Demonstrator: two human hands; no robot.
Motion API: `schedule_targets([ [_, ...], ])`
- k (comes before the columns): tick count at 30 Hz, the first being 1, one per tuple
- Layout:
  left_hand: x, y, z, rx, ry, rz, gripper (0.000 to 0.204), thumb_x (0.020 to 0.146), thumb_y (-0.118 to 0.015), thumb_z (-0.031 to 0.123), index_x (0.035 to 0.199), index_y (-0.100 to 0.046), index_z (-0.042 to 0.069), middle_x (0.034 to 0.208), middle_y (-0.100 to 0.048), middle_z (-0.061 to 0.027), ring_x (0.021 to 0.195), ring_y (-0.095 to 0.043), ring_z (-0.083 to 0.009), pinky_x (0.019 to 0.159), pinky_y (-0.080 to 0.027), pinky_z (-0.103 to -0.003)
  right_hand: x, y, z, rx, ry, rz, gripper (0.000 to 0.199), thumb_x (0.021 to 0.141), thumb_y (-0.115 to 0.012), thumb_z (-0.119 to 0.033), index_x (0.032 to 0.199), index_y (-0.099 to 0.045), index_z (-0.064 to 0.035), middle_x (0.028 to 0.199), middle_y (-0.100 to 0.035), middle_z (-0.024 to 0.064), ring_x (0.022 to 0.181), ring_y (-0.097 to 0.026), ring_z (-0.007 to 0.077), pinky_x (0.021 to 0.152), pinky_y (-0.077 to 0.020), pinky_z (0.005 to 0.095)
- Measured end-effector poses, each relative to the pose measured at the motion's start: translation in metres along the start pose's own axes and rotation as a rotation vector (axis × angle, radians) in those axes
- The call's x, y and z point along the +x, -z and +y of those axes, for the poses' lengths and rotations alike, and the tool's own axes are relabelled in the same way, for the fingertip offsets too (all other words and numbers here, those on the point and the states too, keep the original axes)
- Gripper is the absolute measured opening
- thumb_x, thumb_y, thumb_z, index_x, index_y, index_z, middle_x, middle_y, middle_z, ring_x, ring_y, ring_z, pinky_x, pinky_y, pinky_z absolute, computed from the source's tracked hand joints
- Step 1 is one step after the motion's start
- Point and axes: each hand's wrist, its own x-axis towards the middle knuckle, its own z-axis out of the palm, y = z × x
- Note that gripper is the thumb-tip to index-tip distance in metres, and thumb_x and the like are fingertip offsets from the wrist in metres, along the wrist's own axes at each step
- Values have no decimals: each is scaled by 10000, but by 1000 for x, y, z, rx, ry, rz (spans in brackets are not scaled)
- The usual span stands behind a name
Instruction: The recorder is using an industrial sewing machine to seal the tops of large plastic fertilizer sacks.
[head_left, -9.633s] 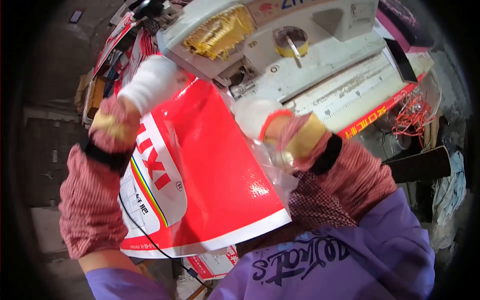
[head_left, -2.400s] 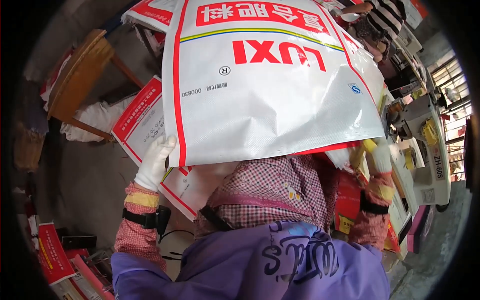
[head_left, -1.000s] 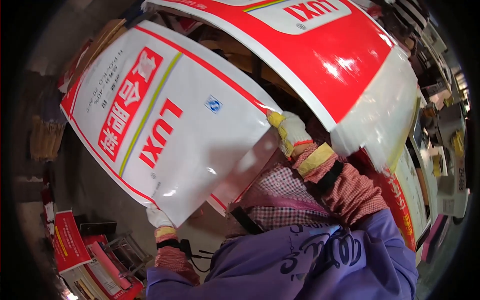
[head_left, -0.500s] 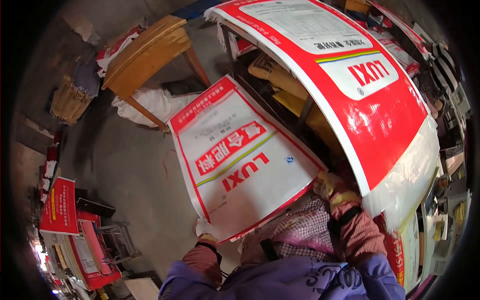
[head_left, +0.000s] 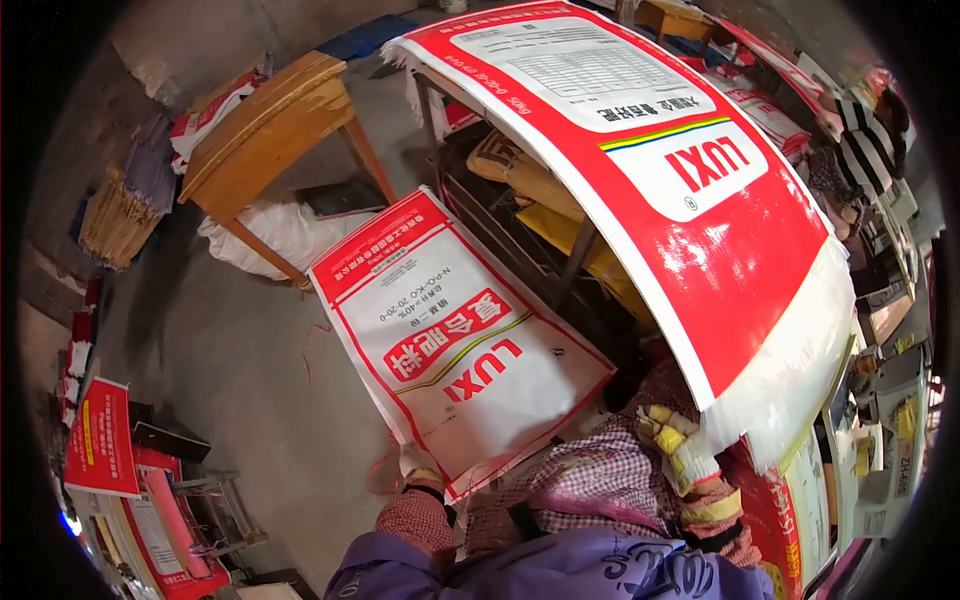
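A white-and-red woven sack (head_left: 470,420) hangs flat in front of me, tilted, its far end toward the wooden table. My left hand (head_left: 420,466), in a pale glove, is closed on the sack's near left corner. Off the sack's right corner, my right hand (head_left: 682,448), in a white-and-yellow work glove, has its fingers loosely bent and apart. Nothing shows in that hand. It is beside the near left edge of a pile of red-and-white sacks (head_left: 740,270) with a clear, shiny near end; whether it touches the pile I cannot tell.
A small wooden table (head_left: 265,125) stands at the far left, with a white cloth bundle (head_left: 260,240) under it. Brown and yellow sacks (head_left: 530,170) lie below the pile. At lower left is a metal-framed stand (head_left: 215,515) with red sacks. A person (head_left: 868,145) in stripes is at right.
My right hand has let go of the sack's right corner and moved down and right, toward the pile's edge. The left hand keeps its corner; the sack has shifted left and slackened.
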Motion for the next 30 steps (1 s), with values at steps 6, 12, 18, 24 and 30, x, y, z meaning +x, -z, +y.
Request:
schedule_targets([
  [6, 22, 2, 33, 1323, -266, 62, 315, 891, -383, 260, 1090, -565, 97, 1139, -543, -112, 1006, -563, -241, 836, -432, -407, -85, 11, -72, -652, 98, -37, 297, 843, -531, -45, 1126, -524, 46, 1008, -609, 98, 925, -560, 141, 805, -447, 246],
  [12, -51, -74, 191, 1104, -633, -192, 361, 893, -384, 265, 1169, -513, 71, 1230, -485, -131, 1044, -542, -250, 862, -431, -439, -141, 30, -171, -681, 306, 24, 179, 821, -586, -90, 977, -632, -13, 882, -636, 62, 795, -578, 144, 714, -468, 259],
  [18, -71, -113, 318, 432, -996, -255, 363, 900, -401, 238, 1191, -470, 33, 1200, -489, -134, 1023, -535, -231, 838, -448, -389, -196, 155, -291, -1008, 905, 1500, 290, 807, -558, -271, 1045, -617, -116, 893, -651, 88, 789, -622, 206, 690, -469, 300],
  [24, -73, -5, 364, -252, -889, -123, 375, 908, -419, 212, 1213, -427, -6, 1169, -493, -138, 1002, -528, -212, 815, -465, -339, -181, 205, -377, -1517, 357, 1432, 506, 801, -549, -496, 1118, -568, -102, 979, -625, 125, 883, -593, 279, 747, -459, 326],
  [30, -255, 37, 475, -306, -1208, -65, 322, 905, -486, 153, 1156, -459, -47, 1125, -505, -105, 1041, -459, -168, 905, -361, -282, -157, 244, -372, -1051, 877, 1261, 306, 804, -627, -231, 1079, -582, -102, 965, -596, 61, 783, -575, 120, 630, -478, 250],
])
